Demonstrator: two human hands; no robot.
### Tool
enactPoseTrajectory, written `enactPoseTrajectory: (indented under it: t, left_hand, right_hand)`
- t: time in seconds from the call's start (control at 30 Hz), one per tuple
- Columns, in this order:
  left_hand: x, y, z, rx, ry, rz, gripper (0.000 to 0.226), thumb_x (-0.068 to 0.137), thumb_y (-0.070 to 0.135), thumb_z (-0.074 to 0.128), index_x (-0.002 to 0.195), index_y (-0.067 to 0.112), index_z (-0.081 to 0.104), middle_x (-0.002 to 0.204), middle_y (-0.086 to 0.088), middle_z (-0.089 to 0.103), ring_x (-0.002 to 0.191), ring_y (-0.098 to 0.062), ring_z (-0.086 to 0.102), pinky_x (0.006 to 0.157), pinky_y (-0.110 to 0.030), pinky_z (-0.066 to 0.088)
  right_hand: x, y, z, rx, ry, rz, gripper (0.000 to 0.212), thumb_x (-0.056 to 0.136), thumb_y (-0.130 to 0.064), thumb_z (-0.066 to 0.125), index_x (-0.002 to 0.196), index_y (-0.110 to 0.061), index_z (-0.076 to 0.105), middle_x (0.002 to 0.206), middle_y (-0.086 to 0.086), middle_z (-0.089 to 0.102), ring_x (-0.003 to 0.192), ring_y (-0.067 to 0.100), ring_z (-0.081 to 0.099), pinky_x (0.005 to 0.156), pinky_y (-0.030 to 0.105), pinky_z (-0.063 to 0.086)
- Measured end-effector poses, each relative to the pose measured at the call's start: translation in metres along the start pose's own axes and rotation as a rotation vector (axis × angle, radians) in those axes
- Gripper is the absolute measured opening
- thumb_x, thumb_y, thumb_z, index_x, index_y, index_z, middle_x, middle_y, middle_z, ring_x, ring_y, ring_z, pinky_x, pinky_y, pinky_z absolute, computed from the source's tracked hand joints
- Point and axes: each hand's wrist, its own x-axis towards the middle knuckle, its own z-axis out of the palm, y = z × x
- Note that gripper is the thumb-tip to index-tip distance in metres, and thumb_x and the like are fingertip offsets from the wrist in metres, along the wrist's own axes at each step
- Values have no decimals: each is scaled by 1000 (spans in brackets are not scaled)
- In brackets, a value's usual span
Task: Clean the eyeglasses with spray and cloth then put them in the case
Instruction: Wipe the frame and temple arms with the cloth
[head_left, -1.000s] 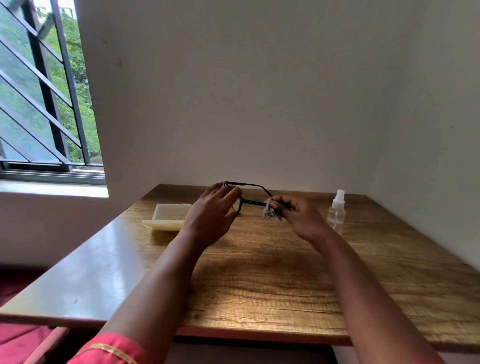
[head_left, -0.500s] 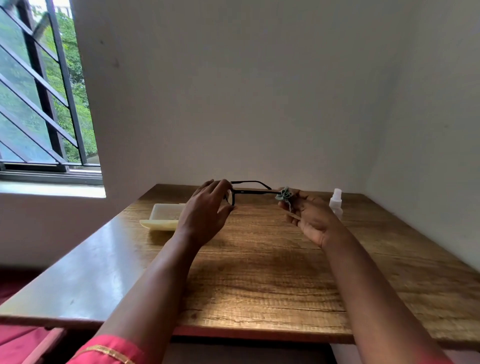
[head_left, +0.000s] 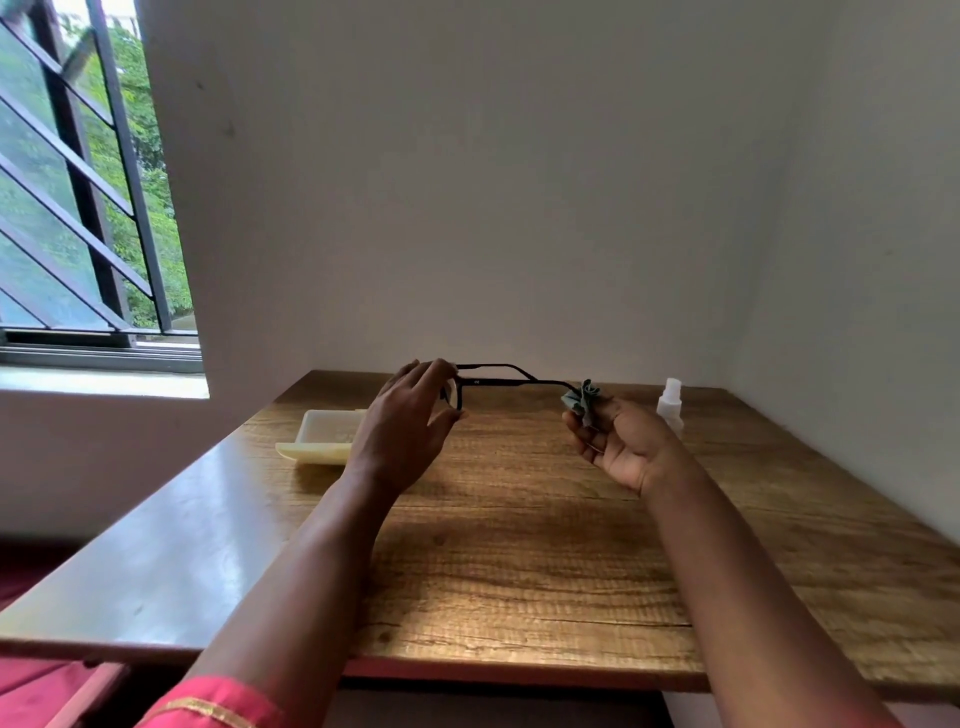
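Black-framed eyeglasses (head_left: 498, 382) are held in the air above the far part of the wooden table (head_left: 519, 545), temples unfolded and pointing right. My left hand (head_left: 410, 426) grips the front of the frame, hiding most of the lenses. My right hand (head_left: 618, 441), palm turned up, pinches a small grey-green cloth (head_left: 583, 401) round the tip of one temple. A pale yellow open case (head_left: 324, 435) lies on the table left of my left hand. A small clear spray bottle (head_left: 670, 402) with a white top stands at the back right, just behind my right hand.
The table stands in a corner, with a white wall behind it and another along its right side. A barred window (head_left: 78, 208) is at the upper left. Red fabric (head_left: 47, 686) shows below the table's near left edge.
My right hand slid the cloth along the temple from near the hinge out to its tip and turned palm up. The glasses rose slightly; my left hand kept its hold.
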Motion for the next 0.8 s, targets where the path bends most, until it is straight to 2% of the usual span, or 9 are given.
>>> enactPoseTrajectory:
  t: [0.1, 0.17, 0.27, 0.33, 0.43, 0.57, 0.63, 0.73, 0.8]
  left_hand:
    - [0, 0, 0, 2, -19, 31, 40, 81, 19, 77, 115, 10, 58, 108, -7, 64, 99, -24, 62, 81, -35, 52]
    - [0, -1, 0, -7, -10, 36, 40, 81, 19, 77, 114, 9, 58, 107, -7, 64, 99, -24, 62, 81, -37, 53]
    - [-1, -4, -2, -27, 11, 25, 40, 81, 19, 77, 115, 9, 58, 108, -6, 65, 102, -25, 61, 83, -39, 53]
    - [0, -3, 0, -12, -13, 33, 41, 81, 19, 76, 117, 9, 58, 114, -8, 65, 109, -29, 61, 92, -43, 51]
    - [0, 7, 7, 53, -65, 114, 41, 80, 16, 77, 117, 8, 61, 118, -9, 66, 113, -32, 60, 109, -40, 37]
    - [0, 11, 10, 120, -95, 183, 41, 78, 15, 79, 115, 9, 62, 118, -9, 66, 110, -26, 63, 111, -36, 31]
    - [0, 9, 10, 158, -115, 212, 41, 77, 15, 80, 114, 10, 63, 119, -10, 66, 111, -26, 64, 111, -38, 33]
    - [0, 11, 11, 198, -123, 252, 40, 76, 16, 80, 111, 11, 64, 116, -10, 67, 108, -27, 65, 110, -38, 34]
    - [-1, 12, 12, 207, -118, 267, 37, 78, 18, 78, 112, 12, 64, 116, -9, 67, 108, -26, 65, 111, -37, 33]
  right_hand:
    - [2, 4, 3, -197, 88, -161, 16, 99, -9, 51, 102, -4, 65, 80, 4, 71, 69, 12, 66, 56, 19, 47]
    - [4, 6, 6, -303, 127, -358, 17, 97, -13, 57, 106, -4, 68, 84, 2, 71, 75, 10, 66, 63, 14, 49]
    - [1, 6, 9, -309, 65, -516, 10, 93, -19, 63, 98, -14, 70, 85, -5, 72, 74, -4, 66, 69, 8, 48]
    - [-2, 7, 11, -383, -20, -586, 6, 92, -17, 64, 91, -19, 70, 86, -6, 71, 76, -5, 65, 70, 9, 48]
    - [-6, 13, 17, -585, -136, -700, 8, 90, -14, 66, 88, -20, 71, 85, -5, 71, 77, -3, 64, 72, 12, 49]
    - [0, 24, 17, -921, -93, -903, 12, 92, -25, 66, 97, -17, 75, 89, -2, 70, 87, -3, 56, 73, 7, 40]
    - [3, 29, 18, -1052, -64, -968, 14, 91, -28, 65, 102, -25, 73, 93, -1, 66, 92, 1, 50, 76, 13, 39]
    - [-1, 34, 24, -1103, -105, -1036, 21, 89, -36, 63, 107, -28, 70, 93, -5, 65, 95, 11, 50, 81, 37, 48]
    - [-6, 35, 29, -1182, -110, -1106, 27, 91, -38, 60, 113, -26, 68, 97, -9, 67, 96, 13, 50, 81, 44, 47]
